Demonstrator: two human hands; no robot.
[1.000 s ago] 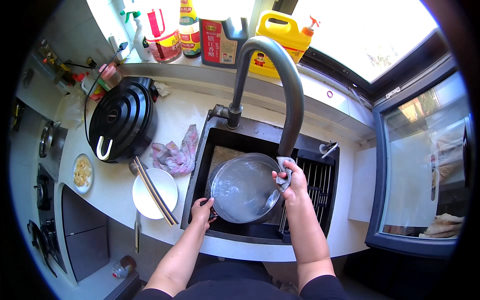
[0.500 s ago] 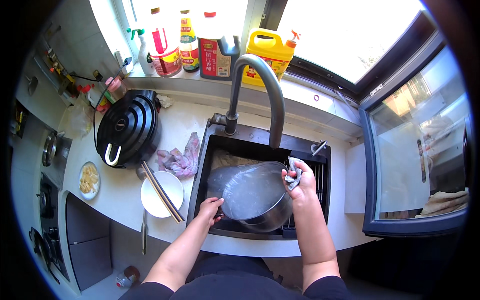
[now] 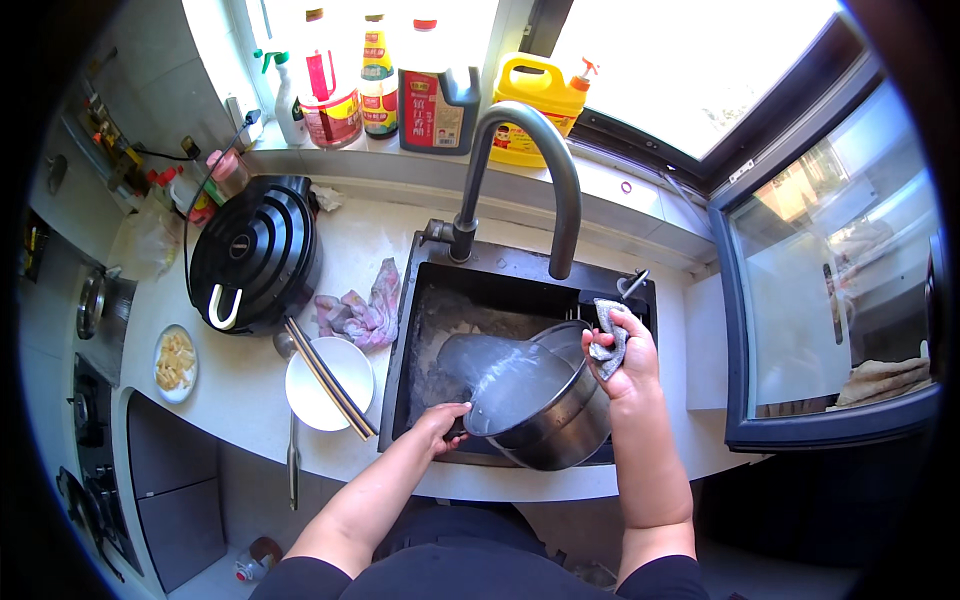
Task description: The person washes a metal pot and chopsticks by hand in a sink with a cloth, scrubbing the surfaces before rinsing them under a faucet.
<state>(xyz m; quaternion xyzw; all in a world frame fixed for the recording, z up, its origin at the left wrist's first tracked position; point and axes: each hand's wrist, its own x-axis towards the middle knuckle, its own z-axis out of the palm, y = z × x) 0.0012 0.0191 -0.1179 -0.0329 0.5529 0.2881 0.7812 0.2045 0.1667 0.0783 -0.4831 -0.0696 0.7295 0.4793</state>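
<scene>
A large steel pot [image 3: 555,435] is tipped to the left over the black sink [image 3: 520,255]. Cloudy water [image 3: 505,380] runs across its lowered rim into the basin. Closed around the dark pot handle on the near left is my left hand [image 3: 440,428]. My right hand [image 3: 635,368] has its fingers closed on a folded grey cloth [image 3: 611,320] at the pot's right rim. Whether a second handle sits behind the cloth is hidden. The tall grey faucet [image 3: 565,200] arches above, with no water coming from it.
Left of the sink lie a crumpled pinkish cloth [image 3: 365,310], a white bowl [image 3: 318,405] with chopsticks across it, a black electric cooker [image 3: 255,255] and a plate of pale food [image 3: 175,362]. Bottles and jugs line the windowsill. An open window sash [image 3: 735,320] juts in at right.
The pot has tilted further left and shifted right and toward me, with both hands moving along. Water now streams over its rim, and more of the basin floor shows.
</scene>
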